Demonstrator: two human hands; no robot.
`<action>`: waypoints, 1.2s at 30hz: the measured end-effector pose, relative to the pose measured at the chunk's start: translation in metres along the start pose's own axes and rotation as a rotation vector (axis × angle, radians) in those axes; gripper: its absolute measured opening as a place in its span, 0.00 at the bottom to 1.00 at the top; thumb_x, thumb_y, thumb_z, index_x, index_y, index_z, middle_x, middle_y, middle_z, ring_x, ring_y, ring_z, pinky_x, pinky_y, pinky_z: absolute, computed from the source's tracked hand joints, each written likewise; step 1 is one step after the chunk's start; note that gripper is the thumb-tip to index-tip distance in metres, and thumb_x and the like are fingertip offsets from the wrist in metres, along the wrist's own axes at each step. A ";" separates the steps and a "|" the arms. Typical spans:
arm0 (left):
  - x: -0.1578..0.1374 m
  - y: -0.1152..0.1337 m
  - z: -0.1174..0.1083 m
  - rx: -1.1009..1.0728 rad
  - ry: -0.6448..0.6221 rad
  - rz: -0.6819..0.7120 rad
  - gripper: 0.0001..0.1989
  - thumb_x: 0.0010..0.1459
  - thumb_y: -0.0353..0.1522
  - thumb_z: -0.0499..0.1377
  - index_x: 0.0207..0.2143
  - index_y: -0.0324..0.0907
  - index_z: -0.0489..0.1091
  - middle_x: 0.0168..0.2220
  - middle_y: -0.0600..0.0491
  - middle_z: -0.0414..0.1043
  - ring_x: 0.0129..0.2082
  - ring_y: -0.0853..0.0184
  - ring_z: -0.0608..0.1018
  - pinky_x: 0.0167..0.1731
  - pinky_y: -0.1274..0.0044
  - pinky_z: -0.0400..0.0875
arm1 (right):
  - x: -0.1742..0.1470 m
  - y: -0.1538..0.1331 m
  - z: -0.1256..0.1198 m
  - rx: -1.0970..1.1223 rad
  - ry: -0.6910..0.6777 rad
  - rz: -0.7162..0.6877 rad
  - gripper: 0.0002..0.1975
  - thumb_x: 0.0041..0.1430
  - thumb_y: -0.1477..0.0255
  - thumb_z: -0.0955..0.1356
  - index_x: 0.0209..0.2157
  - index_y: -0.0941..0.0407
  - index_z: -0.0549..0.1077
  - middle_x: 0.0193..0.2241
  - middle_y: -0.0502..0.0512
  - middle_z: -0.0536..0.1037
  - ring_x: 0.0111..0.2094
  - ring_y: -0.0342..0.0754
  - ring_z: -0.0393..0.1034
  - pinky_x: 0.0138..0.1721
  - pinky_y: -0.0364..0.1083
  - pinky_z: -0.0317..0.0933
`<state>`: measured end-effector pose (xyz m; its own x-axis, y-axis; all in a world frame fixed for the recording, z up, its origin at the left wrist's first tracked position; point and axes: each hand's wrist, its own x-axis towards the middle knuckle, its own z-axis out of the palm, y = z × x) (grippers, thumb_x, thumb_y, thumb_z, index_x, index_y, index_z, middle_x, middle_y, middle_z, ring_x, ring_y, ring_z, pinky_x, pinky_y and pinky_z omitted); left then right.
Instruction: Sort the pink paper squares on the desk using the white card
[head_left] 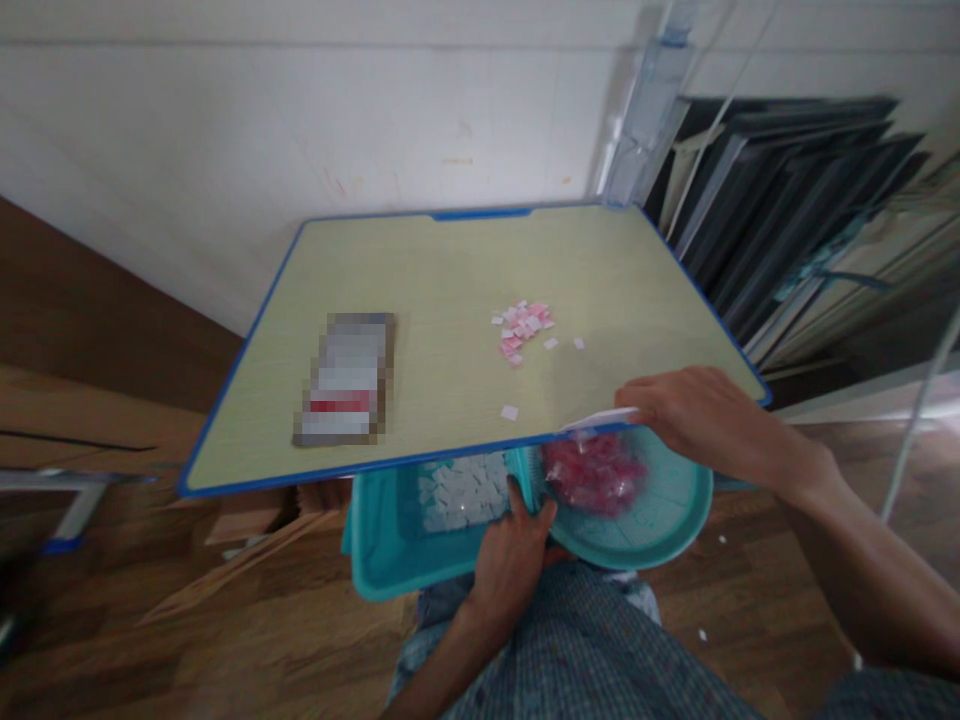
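At the table's front right edge, my right hand (pixel 686 410) is closed on a thin white card (pixel 600 418), which lies almost flat along the blue edging. My left hand (pixel 514 550) is below the table, gripping where the rim of a round teal tray (pixel 679 515) meets a rectangular teal basin (pixel 390 575). Clear, shiny small pieces (pixel 465 490) lie in the basin. Pink-red pieces (pixel 596 470) in shiny wrapping fill part of the tray. On the tabletop is a small pile of pink and white paper squares (pixel 525 325), with a single white square (pixel 509 412) nearer the edge.
The yellowish folding table (pixel 435 270) stands against a white wall. A blurred, phone-like flat object (pixel 345 380) lies on its left side. A clear plastic bottle (pixel 649 120) and stacked dark panels (pixel 795 190) are at right. Cardboard (pixel 247 515) lies on the floor at left.
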<state>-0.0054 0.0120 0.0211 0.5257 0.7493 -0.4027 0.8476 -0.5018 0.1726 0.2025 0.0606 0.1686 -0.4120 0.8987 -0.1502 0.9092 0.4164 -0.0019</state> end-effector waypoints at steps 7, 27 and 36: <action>0.000 0.000 0.001 -0.014 0.005 -0.010 0.27 0.47 0.49 0.48 0.49 0.52 0.54 0.55 0.36 0.47 0.31 0.63 0.75 0.28 0.72 0.69 | -0.012 -0.007 0.002 -0.007 0.026 0.017 0.07 0.52 0.78 0.60 0.27 0.54 0.66 0.26 0.49 0.73 0.26 0.44 0.66 0.22 0.43 0.43; 0.000 -0.001 0.000 -0.040 -0.023 -0.024 0.29 0.45 0.48 0.51 0.50 0.50 0.54 0.55 0.33 0.47 0.32 0.61 0.75 0.30 0.71 0.68 | 0.060 0.126 0.005 0.066 -0.001 0.331 0.17 0.46 0.68 0.64 0.38 0.63 0.69 0.34 0.61 0.74 0.33 0.50 0.68 0.30 0.44 0.60; 0.001 0.000 0.000 -0.062 -0.029 -0.030 0.28 0.45 0.49 0.51 0.49 0.51 0.55 0.56 0.35 0.47 0.32 0.61 0.75 0.30 0.70 0.69 | 0.112 0.066 -0.004 0.347 -0.176 0.032 0.14 0.42 0.71 0.66 0.33 0.63 0.71 0.29 0.55 0.75 0.28 0.46 0.68 0.25 0.41 0.59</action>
<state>-0.0051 0.0131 0.0204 0.4982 0.7503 -0.4346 0.8664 -0.4508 0.2149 0.2162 0.1896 0.1555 -0.3939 0.8605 -0.3231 0.9003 0.2903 -0.3243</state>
